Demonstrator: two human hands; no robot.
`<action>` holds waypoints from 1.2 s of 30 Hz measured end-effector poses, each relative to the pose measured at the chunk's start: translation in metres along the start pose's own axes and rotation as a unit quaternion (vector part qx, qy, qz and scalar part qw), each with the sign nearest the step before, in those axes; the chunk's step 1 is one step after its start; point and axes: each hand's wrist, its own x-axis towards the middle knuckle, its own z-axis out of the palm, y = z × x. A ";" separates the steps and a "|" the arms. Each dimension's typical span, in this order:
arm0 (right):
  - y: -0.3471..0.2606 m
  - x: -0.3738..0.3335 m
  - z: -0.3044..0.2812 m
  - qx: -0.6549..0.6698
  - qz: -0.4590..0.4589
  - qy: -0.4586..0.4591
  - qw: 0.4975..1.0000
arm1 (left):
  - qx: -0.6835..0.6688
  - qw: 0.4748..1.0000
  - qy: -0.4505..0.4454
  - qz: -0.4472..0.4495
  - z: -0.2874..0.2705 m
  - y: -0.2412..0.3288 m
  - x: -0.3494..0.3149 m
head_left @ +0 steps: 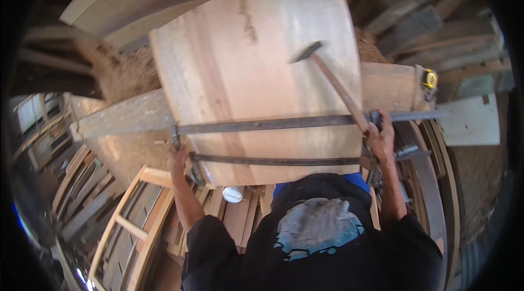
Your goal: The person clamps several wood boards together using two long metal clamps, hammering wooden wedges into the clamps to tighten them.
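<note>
A wide wooden panel [262, 73] of joined boards lies in front of me. Two dark metal bar clamps cross its near part: the farther bar clamp [267, 124] and the nearer bar clamp [278, 160]. My left hand [177, 159] is closed at the panel's left edge, around the end of the farther clamp. At the right edge, my right hand [380, 141] grips the lower handle of a hammer [339, 90], against the farther clamp's jaw. The hammer's head is over the panel, pointing away from me; whether it touches the wood I cannot tell.
Beneath the panel runs a wooden bench [128, 119], with a yellow tape measure [430, 79] at its right end. A wooden frame [131, 226] leans at the lower left. Near my body is a round white-topped can [232, 194]. Planks and boards surround the bench.
</note>
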 end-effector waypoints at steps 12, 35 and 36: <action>-0.011 -0.041 0.005 -0.059 -0.083 0.007 0.995 | 0.043 0.996 0.064 0.041 -0.029 -0.030 -0.009; -0.085 -0.006 -0.018 -0.007 -0.046 0.030 0.998 | -0.173 0.985 -0.009 0.021 -0.053 0.042 -0.032; -0.104 0.024 -0.012 -0.020 -0.110 0.060 0.992 | -0.145 0.988 0.007 0.051 -0.050 0.058 -0.013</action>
